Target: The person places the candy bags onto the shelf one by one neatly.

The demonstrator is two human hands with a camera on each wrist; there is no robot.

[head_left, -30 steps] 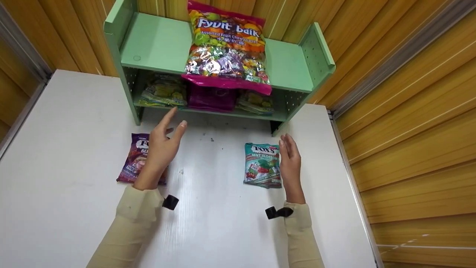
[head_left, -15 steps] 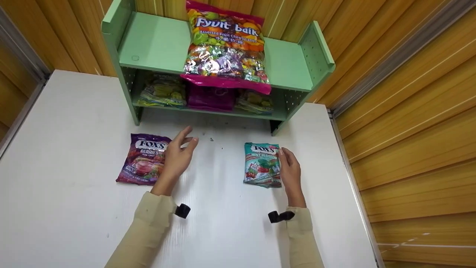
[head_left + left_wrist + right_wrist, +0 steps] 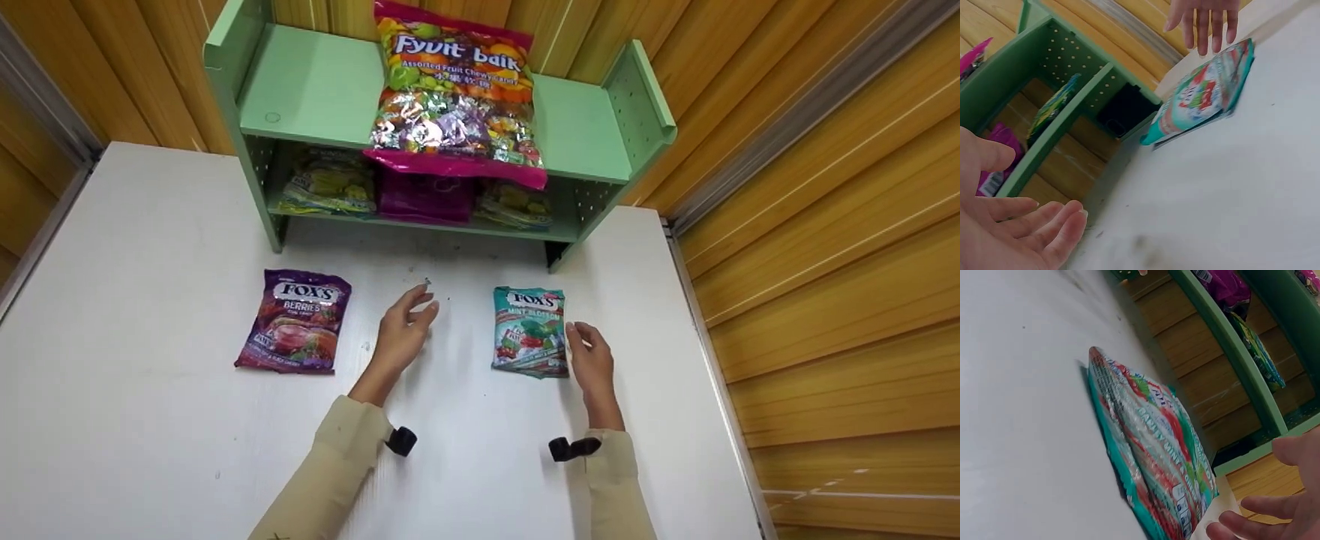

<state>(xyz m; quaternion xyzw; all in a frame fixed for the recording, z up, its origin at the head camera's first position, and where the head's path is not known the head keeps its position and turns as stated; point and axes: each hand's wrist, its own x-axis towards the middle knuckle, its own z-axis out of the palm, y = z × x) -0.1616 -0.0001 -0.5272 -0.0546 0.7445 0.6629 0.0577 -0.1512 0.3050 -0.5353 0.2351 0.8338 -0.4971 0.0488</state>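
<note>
My left hand (image 3: 402, 332) hovers over the white table between two candy bags, fingers loosely bent and holding nothing. To its left lies the purple Fox's Berries candy bag (image 3: 300, 322). On the right is the teal Fox's Mint Blossom candy bag (image 3: 529, 332), with another bag's edge showing beneath it. My right hand (image 3: 592, 364) is just beside that teal bag's right edge, fingertips close to it. In the right wrist view, the right hand's fingers (image 3: 1269, 506) are spread and relaxed near the bag's end, with nothing in them.
A green two-tier shelf (image 3: 315, 82) stands at the back of the table (image 3: 150, 300). On top leans a large Fyvit baik candy bag (image 3: 457, 97). Its lower tier holds a yellow-green bag (image 3: 330, 184), a magenta packet (image 3: 426, 199) and another yellow-green bag (image 3: 515, 205). Wood-panelled walls (image 3: 825, 300) surround it.
My left hand has moved right and toward me, from over the purple bag to the middle of the table. My right hand has slid slightly toward me along the teal bag's edge.
</note>
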